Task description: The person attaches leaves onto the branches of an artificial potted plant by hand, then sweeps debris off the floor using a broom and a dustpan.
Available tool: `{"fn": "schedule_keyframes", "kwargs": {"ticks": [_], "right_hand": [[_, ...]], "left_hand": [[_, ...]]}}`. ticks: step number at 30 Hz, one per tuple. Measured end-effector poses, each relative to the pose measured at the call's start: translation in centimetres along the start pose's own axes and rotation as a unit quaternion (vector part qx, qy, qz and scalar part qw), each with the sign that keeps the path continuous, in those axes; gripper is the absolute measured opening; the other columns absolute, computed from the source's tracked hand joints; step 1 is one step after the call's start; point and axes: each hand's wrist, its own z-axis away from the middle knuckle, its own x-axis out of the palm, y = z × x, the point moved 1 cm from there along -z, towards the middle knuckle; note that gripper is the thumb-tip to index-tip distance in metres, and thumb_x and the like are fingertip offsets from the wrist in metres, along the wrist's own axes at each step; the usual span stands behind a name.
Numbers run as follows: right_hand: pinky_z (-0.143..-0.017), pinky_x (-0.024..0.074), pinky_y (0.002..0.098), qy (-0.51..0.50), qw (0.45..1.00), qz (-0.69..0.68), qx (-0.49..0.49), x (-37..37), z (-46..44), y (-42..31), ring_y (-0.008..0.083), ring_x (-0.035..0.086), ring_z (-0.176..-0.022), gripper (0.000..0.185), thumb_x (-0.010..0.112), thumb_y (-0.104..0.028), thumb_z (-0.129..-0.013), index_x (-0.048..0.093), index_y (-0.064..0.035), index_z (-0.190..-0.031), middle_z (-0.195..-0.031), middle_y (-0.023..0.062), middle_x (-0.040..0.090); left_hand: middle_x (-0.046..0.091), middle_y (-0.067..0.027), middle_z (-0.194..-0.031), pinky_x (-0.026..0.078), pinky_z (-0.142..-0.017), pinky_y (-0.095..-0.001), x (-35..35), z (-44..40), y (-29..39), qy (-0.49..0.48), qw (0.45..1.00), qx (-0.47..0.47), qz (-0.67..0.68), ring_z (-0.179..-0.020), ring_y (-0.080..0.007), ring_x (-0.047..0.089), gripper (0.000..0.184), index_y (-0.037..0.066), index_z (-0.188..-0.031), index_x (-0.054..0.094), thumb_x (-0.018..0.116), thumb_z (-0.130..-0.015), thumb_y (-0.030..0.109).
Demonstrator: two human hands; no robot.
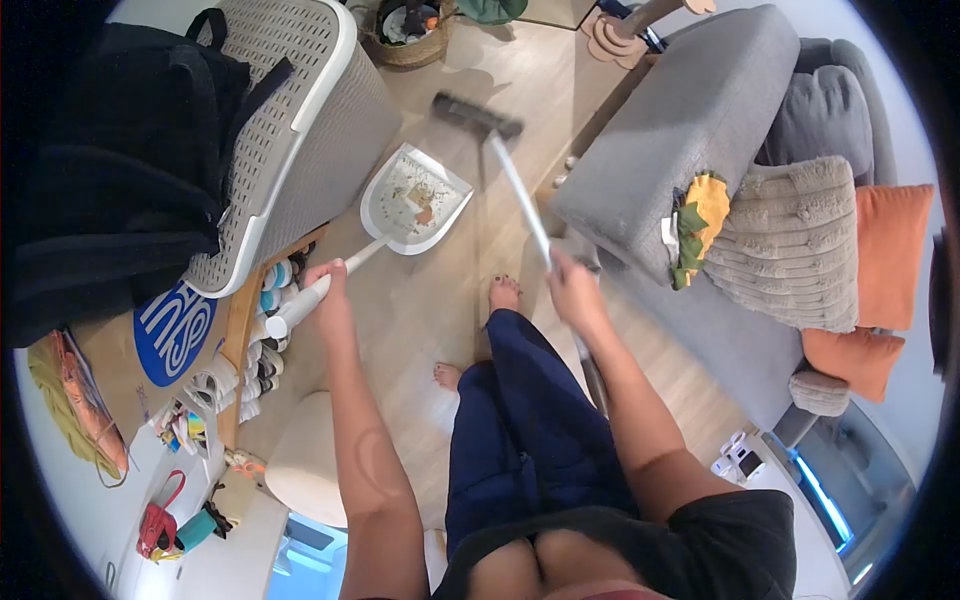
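My left hand [328, 290] is wrapped round the pale handle of a dustpan [377, 217]. The dustpan's white pan rests on or just over the wooden floor, with brown and tan debris [424, 205] scattered inside. In my right hand [577, 292] is the shaft of a broom [520, 190], which slants up and away from me. Its dark bristle head [477, 114] lies beyond the dustpan to the right, apart from it and slightly blurred. The lower end of the broom's handle shows beside my right forearm.
A tall laundry basket [352, 130] with black cloth [120, 170] over it stands at left, near a shoe rack [245, 350]. On the right is a grey sofa [660, 140] with cushions. A woven basket [405, 50] sits at the back. My bare feet [505, 292] are on the floor.
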Motion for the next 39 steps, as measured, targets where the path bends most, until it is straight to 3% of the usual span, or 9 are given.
{"fn": "schedule_keyframes", "kwargs": {"ticks": [4,8,10,14,16,19,23,30,39], "right_hand": [[-0.072,0.047,0.0458,0.165,0.983,0.037,-0.066,0.7,-15.2,-0.3,0.0398,0.06,-0.08,0.029,0.049,-0.016,-0.077,0.055,-0.0001,-0.1,-0.081,0.0253,0.06],[-0.069,0.0494,0.0427,0.087,0.995,-0.034,0.022,-1.1,-23.1,-5.7,0.0342,0.062,-0.078,0.019,0.05,-0.011,-0.075,0.059,0.0009,-0.086,-0.078,0.0229,0.062],[-0.068,0.0497,0.0429,0.054,0.997,0.061,-0.004,0.1,-23.1,-6.6,0.0343,0.062,-0.077,0.016,0.05,-0.01,-0.075,0.059,0.0026,-0.081,-0.079,0.0234,0.061],[-0.071,0.0478,0.046,0.101,0.975,0.15,-0.131,4.8,-17.0,-2.0,0.0385,0.059,-0.08,0.022,0.047,-0.007,-0.078,0.054,0.0021,-0.097,-0.081,0.0236,0.06],[-0.074,0.046,0.0473,0.031,0.984,0.153,-0.086,3.8,-10.6,-1.2,0.0401,0.057,-0.084,0.026,0.046,-0.007,-0.079,0.051,0.0003,-0.103,-0.083,0.0244,0.059],[-0.075,0.044,0.0456,-0.018,0.994,0.052,-0.089,0.1,-0.7,-0.4,0.0413,0.056,-0.087,0.036,0.055,-0.009,-0.078,0.05,-0.0011,-0.113,-0.094,0.0267,0.057],[-0.072,0.0454,0.0425,0.055,0.99,-0.011,-0.131,-3.3,10.5,-0.4,0.0399,0.057,-0.083,0.044,0.055,-0.008,-0.081,0.045,-0.0076,-0.124,-0.097,0.0212,0.058],[-0.051,0.0477,0.0434,0.054,0.945,0.252,-0.2,-6.7,9.1,-0.2,0.0335,0.056,-0.057,0.049,0.048,-0.006,-0.08,0.04,-0.0142,-0.127,-0.084,0.0128,0.05],[-0.061,0.0467,0.0459,-0.002,0.966,0.232,-0.115,-6.3,11.0,3.2,0.0381,0.057,-0.068,0.048,0.051,-0.009,-0.081,0.039,-0.0083,-0.128,-0.087,0.0187,0.05]], "left_hand": [[0.053,-0.0038,-0.083,0.037,-0.075,-0.0249,0.0,0.5,0.5,-0.007,0.999,-0.015,0.035,-0.079,-0.0125,0.046,0.022,0.003,-0.081,0.055,0.063,-0.079,0.024],[0.053,-0.0036,-0.083,0.037,-0.076,-0.0253,0.0,0.9,1.8,-0.008,0.999,-0.022,-0.022,-0.08,-0.013,0.046,0.023,0.003,-0.083,0.056,0.062,-0.079,0.024],[0.053,-0.0036,-0.083,0.037,-0.076,-0.0257,-0.2,1.1,2.0,-0.008,0.999,-0.03,-0.022,-0.081,-0.0133,0.046,0.023,0.003,-0.084,0.056,0.062,-0.079,0.024],[0.054,-0.0037,-0.083,0.038,-0.078,-0.0272,-0.7,1.5,2.3,-0.004,0.999,-0.019,-0.032,-0.081,-0.014,0.047,0.024,0.003,-0.086,0.057,0.062,-0.08,0.026],[0.055,-0.0039,-0.084,0.038,-0.078,-0.0274,-1.2,1.7,1.8,-0.008,0.999,-0.021,-0.025,-0.082,-0.0141,0.048,0.025,0.003,-0.087,0.057,0.061,-0.08,0.026],[0.056,-0.0042,-0.087,0.038,-0.08,-0.0275,-2.0,1.4,0.7,-0.026,0.999,-0.019,-0.016,-0.085,-0.0143,0.049,0.026,0.003,-0.089,0.057,0.06,-0.08,0.027],[0.058,-0.0047,-0.09,0.038,-0.081,-0.0272,-2.1,1.5,0.5,-0.078,0.996,-0.048,-0.002,-0.088,-0.0146,0.051,0.026,0.004,-0.093,0.058,0.06,-0.08,0.026],[0.057,-0.0038,-0.086,0.038,-0.076,-0.0266,-1.5,1.1,0.0,-0.058,0.998,0.002,-0.003,-0.082,-0.0129,0.049,0.023,0.004,-0.088,0.058,0.06,-0.08,0.026],[0.055,0.0008,-0.084,0.036,-0.069,-0.0207,-3.7,2.5,-3.7,-0.02,0.998,-0.034,0.047,-0.078,-0.0069,0.046,0.018,0.007,-0.087,0.058,0.063,-0.081,0.023]]}}
